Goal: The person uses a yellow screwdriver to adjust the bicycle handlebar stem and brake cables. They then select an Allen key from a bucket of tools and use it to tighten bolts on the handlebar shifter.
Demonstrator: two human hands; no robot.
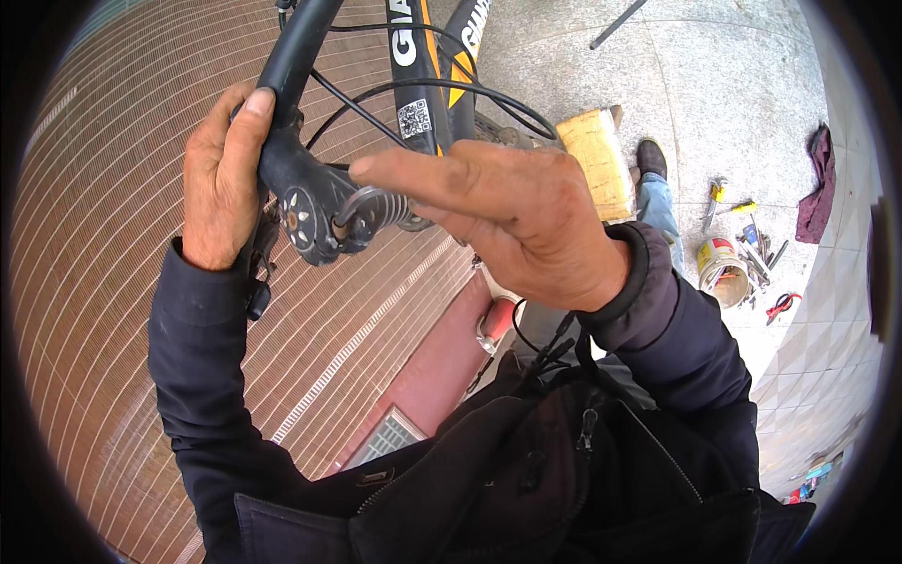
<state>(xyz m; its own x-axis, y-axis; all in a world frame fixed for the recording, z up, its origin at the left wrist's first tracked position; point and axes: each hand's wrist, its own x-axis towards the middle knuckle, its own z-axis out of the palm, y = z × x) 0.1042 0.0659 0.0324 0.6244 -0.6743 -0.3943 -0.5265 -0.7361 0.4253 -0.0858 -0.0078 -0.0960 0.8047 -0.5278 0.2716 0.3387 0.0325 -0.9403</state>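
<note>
My left hand (222, 176) grips the black bicycle handlebar (299, 53) beside the stem, thumb on top. The black stem (306, 180) carries a cap with a white petal pattern and a central bolt. A bent metal hex key (359, 201) sits with its short end at a bolt next to that cap. My right hand (521, 218) is closed around the key's other end, which the fingers hide. Its index finger points out over the stem. Behind lies the black Giant frame (412, 63) with orange stripes and a printed code; black cables (451, 86) loop across it.
A brown ribbed shutter (127, 233) spans the left. On the pale floor are a worn yellow block (595, 162), a shoe (652, 156) below a jeans leg, a tool bucket (726, 278), loose hand tools (761, 254), red-handled scissors (781, 307), a dark cloth (817, 187) and a metal bar (616, 25).
</note>
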